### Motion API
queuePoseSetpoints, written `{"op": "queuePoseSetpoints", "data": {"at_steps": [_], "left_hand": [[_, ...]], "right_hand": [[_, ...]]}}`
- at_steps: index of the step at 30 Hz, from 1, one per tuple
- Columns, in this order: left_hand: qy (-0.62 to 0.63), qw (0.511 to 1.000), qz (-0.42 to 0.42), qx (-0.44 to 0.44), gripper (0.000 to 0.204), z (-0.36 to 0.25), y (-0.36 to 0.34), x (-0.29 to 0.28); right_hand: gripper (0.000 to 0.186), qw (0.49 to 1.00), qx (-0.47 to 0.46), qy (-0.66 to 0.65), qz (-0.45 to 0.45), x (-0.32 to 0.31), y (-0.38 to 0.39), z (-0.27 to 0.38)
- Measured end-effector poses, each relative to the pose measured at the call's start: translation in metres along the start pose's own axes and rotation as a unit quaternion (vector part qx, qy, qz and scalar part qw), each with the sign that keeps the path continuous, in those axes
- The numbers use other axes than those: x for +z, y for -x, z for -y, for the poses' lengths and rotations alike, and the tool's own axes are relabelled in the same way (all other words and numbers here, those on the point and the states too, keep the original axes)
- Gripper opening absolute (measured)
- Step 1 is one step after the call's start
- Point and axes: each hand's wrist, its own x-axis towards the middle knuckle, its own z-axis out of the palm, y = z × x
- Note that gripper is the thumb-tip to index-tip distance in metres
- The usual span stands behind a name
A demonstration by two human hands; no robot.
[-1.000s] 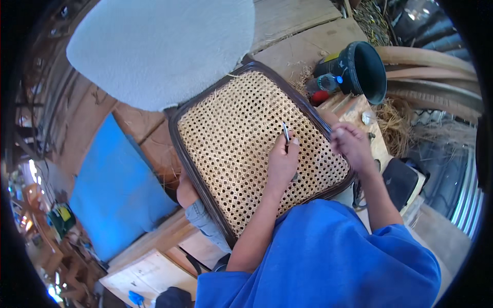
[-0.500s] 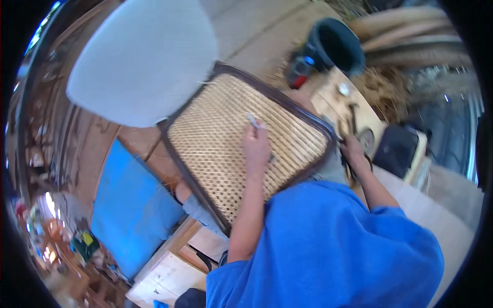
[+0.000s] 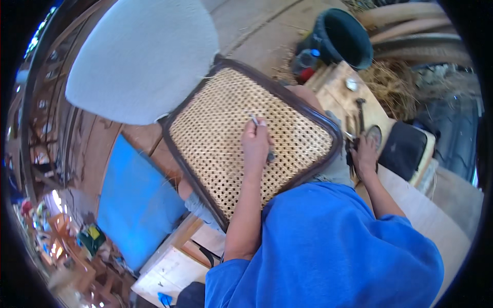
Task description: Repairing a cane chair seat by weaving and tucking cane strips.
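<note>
Currently weaving in hand: small tool (image 3: 255, 121) pinched by left hand (image 3: 256, 143) on cane seat (image 3: 246, 133); right hand (image 3: 365, 155) curled on tools at surface (image 3: 336, 92); next calls for precise hole alignment.

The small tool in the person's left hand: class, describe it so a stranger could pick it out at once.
Find the woven cane seat panel in its dark frame across the person's lap. The left hand rests on the weave near its middle, gripping a thin metal tool whose tip points up past the fingers. The other tools lie on the wooden board by the right hand.

No packages, labels, signs, screens.
</note>
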Motion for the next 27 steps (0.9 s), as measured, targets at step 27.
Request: {"op": "queuePoseSetpoints", "data": {"at_steps": [27], "left_hand": [[-0.553, 0.816, -0.092, 0.138, 0.026, -0.025, -0.233, -0.113]], "right_hand": [[0.033, 0.931, -0.304, -0.073, 0.190, -0.134, -0.194, 0.199]]}}
